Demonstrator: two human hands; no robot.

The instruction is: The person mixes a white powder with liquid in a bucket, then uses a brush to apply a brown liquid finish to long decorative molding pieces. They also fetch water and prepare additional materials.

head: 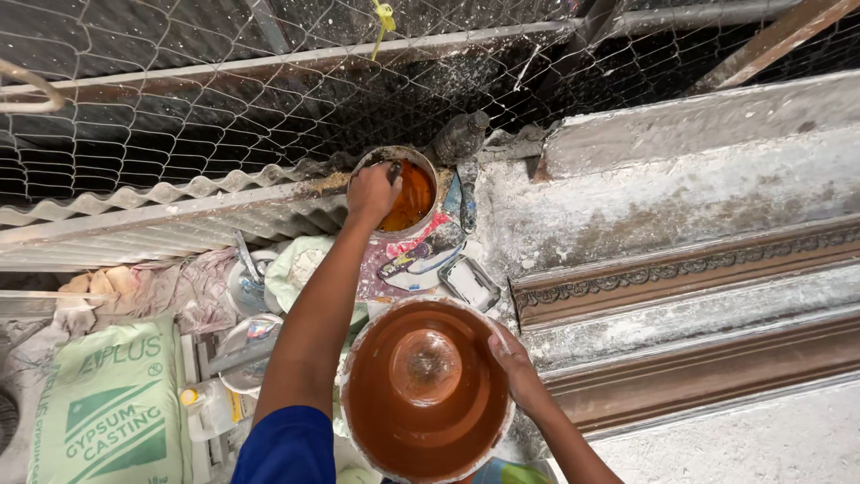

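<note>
My left hand (372,190) reaches out to a small round tin (410,199) of orange liquid on a ledge; its fingers are closed on a dark handle (394,168) at the tin's rim. What is on the handle's end is hidden. Closer to me is a large round bucket (425,385), coated brown-orange inside. My right hand (515,358) grips its right rim. A blue sleeve covers my left upper arm.
Wire mesh (179,108) and a corrugated sheet (161,224) run behind the tin. A moulded brown and white cornice (699,269) fills the right. A small rectangular tray (468,282), a dusty bottle (459,136), bowls (246,345) and a green sack (107,403) lie below.
</note>
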